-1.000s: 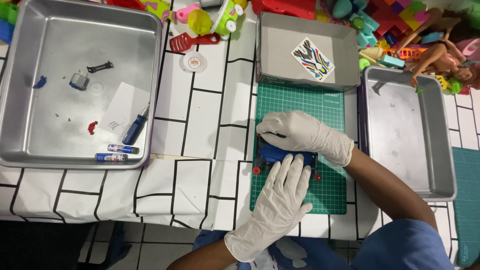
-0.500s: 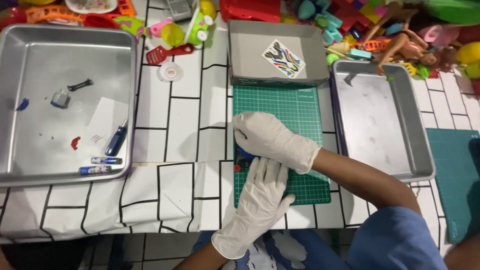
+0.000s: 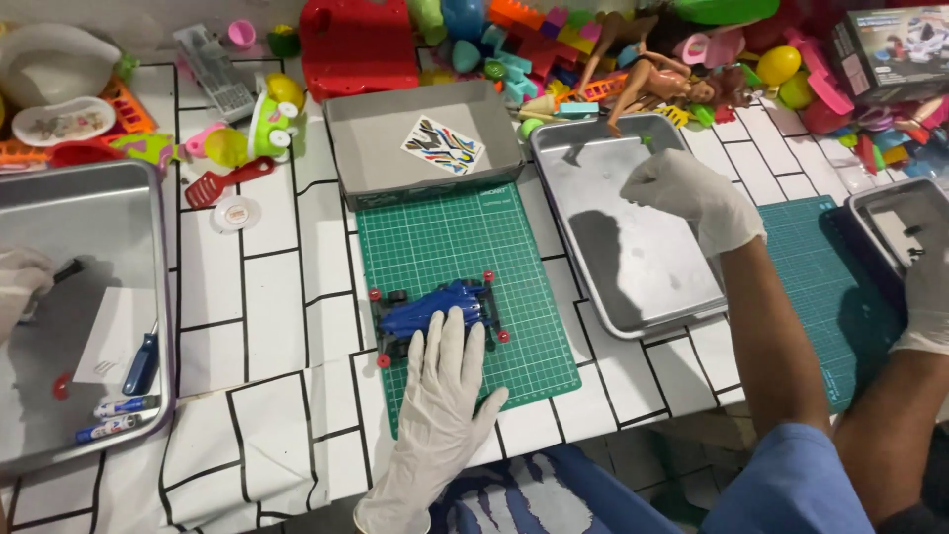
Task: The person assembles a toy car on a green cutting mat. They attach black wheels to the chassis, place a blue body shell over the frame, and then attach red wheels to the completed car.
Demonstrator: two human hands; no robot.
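**A:** Where's the car?

**B:** The blue car lies on the green mat, near the mat's front half, with small red rollers at its corners. The left hand, in a white glove, lies flat with fingers spread, its fingertips resting on the car's near side. It presses rather than grips; nothing is clasped in it.

**A:** And the right hand?

**B:** The right hand, gloved too, hovers over the right tray, well apart from the car. Its fingers are curled downward; whether they pinch anything I cannot tell.

**A:** What crowds the mat?

**B:** A grey box with a colourful sticker sheet inside touches the mat's far edge. The right tray sits just beside the mat on the right. Behind both runs a heap of plastic toys and a doll. A red spatula and a small round lid lie on the tiled surface to the left.

**A:** Anyone else about?

**B:** Yes. A second gloved hand at the far right reaches toward another tray beside a second mat. At the far left, a gloved hand holds a dark tool over the left tray, which carries a paper sheet, a blue screwdriver and two markers.
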